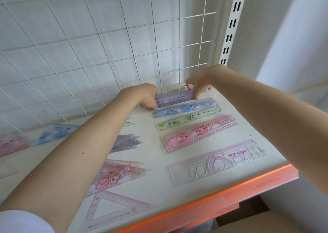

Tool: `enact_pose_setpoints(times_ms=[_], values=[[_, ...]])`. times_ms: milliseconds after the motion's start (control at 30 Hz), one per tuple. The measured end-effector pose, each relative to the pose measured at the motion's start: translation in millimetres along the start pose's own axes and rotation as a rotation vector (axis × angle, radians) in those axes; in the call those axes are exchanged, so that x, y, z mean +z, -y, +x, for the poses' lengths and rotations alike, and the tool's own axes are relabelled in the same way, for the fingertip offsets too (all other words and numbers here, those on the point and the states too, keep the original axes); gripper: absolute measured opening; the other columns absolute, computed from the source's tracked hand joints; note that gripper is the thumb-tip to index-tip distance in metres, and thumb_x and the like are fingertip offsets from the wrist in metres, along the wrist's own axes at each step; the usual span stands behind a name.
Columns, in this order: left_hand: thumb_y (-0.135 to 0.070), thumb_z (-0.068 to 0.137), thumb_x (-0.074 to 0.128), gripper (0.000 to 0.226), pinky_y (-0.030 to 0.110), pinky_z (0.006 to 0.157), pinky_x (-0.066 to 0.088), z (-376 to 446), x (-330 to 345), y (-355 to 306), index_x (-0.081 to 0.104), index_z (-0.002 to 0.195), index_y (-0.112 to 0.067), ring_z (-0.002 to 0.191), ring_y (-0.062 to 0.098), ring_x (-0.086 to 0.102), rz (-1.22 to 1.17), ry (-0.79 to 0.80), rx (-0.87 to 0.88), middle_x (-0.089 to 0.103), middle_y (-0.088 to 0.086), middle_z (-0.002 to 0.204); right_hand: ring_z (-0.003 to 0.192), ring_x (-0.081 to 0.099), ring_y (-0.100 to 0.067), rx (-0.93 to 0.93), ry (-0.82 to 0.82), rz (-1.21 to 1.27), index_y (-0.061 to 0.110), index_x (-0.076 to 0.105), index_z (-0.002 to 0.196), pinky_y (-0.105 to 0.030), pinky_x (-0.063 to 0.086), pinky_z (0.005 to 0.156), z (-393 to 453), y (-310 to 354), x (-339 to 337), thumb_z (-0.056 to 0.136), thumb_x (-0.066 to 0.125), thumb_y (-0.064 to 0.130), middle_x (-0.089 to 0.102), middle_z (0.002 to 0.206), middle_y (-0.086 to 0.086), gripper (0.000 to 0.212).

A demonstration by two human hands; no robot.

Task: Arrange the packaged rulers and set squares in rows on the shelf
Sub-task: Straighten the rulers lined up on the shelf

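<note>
A stack of purple packaged rulers [174, 98] lies at the back of the white shelf [152, 183], against the wire grid. My left hand [146, 97] grips its left end and my right hand [198, 85] pinches its right end. In front of it lie rows of blue rulers [184, 108], a green ruler [188, 119], pink rulers [197, 133] and a purple stencil ruler [216, 161]. Left of these sit purple set squares [127, 142], pink set squares [115, 176] and a clear pink set square [113, 206], partly under my left arm.
A white wire grid [88, 46] backs the shelf, and a slotted upright post [232, 23] stands at the right rear. The shelf's orange front edge [230, 192] runs diagonally. Blue packs [55, 133] and pink packs [12, 144] lie at far left. A cardboard box [257, 222] sits below.
</note>
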State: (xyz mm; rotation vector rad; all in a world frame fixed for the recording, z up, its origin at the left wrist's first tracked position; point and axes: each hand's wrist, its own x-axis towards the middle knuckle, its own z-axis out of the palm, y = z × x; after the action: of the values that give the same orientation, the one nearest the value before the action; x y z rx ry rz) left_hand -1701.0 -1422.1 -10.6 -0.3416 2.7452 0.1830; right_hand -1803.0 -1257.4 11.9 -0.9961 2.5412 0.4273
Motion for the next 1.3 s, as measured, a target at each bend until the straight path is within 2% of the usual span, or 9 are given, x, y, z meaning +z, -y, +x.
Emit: enact_pose_setpoints(times_ms=[67, 200, 467, 567, 700, 767, 833, 1000, 1300], values=[[-0.019, 0.077, 0.066, 0.044, 0.035, 0.085, 0.051, 0.5, -1.0, -0.5, 0.058, 0.118, -0.005, 0.1, 0.027, 0.063, 0.027, 0.009, 0.011, 0.064, 0.014, 0.115, 0.062, 0.05, -0.013, 0.002, -0.007, -0.036, 0.008, 0.055, 0.119, -0.023, 0.038, 0.053, 3.2, -0.8, 0.0, 0.084, 0.063, 0.023, 0.059, 0.094, -0.008, 0.039], [-0.015, 0.075, 0.064, 0.037, 0.026, 0.065, 0.044, 0.1, -4.4, -5.1, 0.062, 0.11, -0.004, 0.077, 0.023, 0.058, 0.088, 0.046, 0.02, 0.068, 0.014, 0.1, 0.064, 0.055, -0.017, 0.008, -0.002, -0.061, 0.007, 0.058, 0.116, -0.025, 0.042, 0.061, 11.9, -0.1, 2.7, 0.081, 0.063, 0.026, 0.066, 0.101, -0.009, 0.04], [-0.013, 0.074, 0.063, 0.032, 0.022, 0.053, 0.034, -2.5, -7.3, -9.6, 0.064, 0.103, 0.0, 0.066, 0.021, 0.049, 0.135, 0.055, 0.032, 0.059, 0.008, 0.075, 0.06, 0.056, -0.019, -0.034, -0.009, -0.065, 0.004, 0.062, 0.11, -0.024, 0.043, 0.059, 13.2, 0.3, 2.6, 0.076, 0.064, 0.027, 0.061, 0.078, -0.004, 0.041], [-0.016, 0.075, 0.066, 0.037, 0.025, 0.059, 0.043, -1.6, -7.8, -6.9, 0.062, 0.109, -0.001, 0.07, 0.021, 0.057, 0.108, 0.053, 0.028, 0.069, 0.012, 0.09, 0.061, 0.057, -0.018, -0.025, 0.001, -0.021, 0.004, 0.059, 0.117, -0.024, 0.043, 0.059, 7.3, -2.4, 1.3, 0.077, 0.065, 0.028, 0.063, 0.084, -0.006, 0.047], [-0.034, 0.075, 0.075, 0.073, 0.036, 0.083, 0.052, -3.5, -11.4, 0.6, 0.04, 0.135, -0.01, 0.099, 0.025, 0.062, 0.07, 0.007, 0.036, 0.06, 0.009, 0.121, 0.065, 0.055, -0.016, 0.015, -0.012, 0.081, 0.004, 0.053, 0.121, -0.025, 0.047, 0.057, -5.5, -12.4, -3.6, 0.08, 0.068, 0.028, 0.06, 0.084, -0.007, 0.05], [-0.037, 0.075, 0.075, 0.08, 0.032, 0.078, 0.049, -7.6, -14.1, 5.8, 0.034, 0.14, -0.013, 0.099, 0.024, 0.059, 0.042, -0.044, 0.034, 0.056, 0.005, 0.123, 0.069, 0.056, -0.019, 0.043, -0.018, 0.108, 0.004, 0.058, 0.113, -0.03, 0.051, 0.065, -8.4, -21.7, -5.6, 0.081, 0.067, 0.026, 0.057, 0.079, -0.007, 0.041], [-0.033, 0.077, 0.074, 0.075, 0.029, 0.073, 0.048, -10.3, -12.6, 10.2, 0.036, 0.139, -0.014, 0.095, 0.024, 0.06, -0.003, -0.052, 0.011, 0.06, 0.005, 0.116, 0.076, 0.058, -0.022, 0.073, -0.011, 0.117, 0.005, 0.062, 0.11, -0.029, 0.052, 0.069, -10.9, -29.5, -2.8, 0.082, 0.063, 0.021, 0.06, 0.083, -0.008, 0.032], [-0.006, 0.087, 0.05, 0.027, 0.03, 0.083, 0.048, -11.8, -0.9, 14.9, 0.061, 0.111, -0.012, 0.104, 0.024, 0.056, 0.002, -0.14, -0.013, 0.058, 0.007, 0.117, 0.103, 0.062, -0.031, 0.029, -0.002, 0.152, 0.006, 0.064, 0.111, -0.033, 0.05, 0.081, -9.4, -28.2, 10.5, 0.091, 0.048, 0.012, 0.065, 0.11, -0.014, 0.026], [-0.007, 0.087, 0.045, 0.022, 0.03, 0.07, 0.038, -6.6, 11.7, 25.2, 0.066, 0.093, -0.003, 0.08, 0.024, 0.049, 0.014, -0.069, -0.083, 0.063, 0.014, 0.106, 0.1, 0.062, -0.03, 0.017, -0.025, 0.227, 0.006, 0.067, 0.106, -0.035, 0.048, 0.085, -7.2, -27.7, 14.7, 0.09, 0.052, 0.012, 0.066, 0.108, -0.012, 0.023]])
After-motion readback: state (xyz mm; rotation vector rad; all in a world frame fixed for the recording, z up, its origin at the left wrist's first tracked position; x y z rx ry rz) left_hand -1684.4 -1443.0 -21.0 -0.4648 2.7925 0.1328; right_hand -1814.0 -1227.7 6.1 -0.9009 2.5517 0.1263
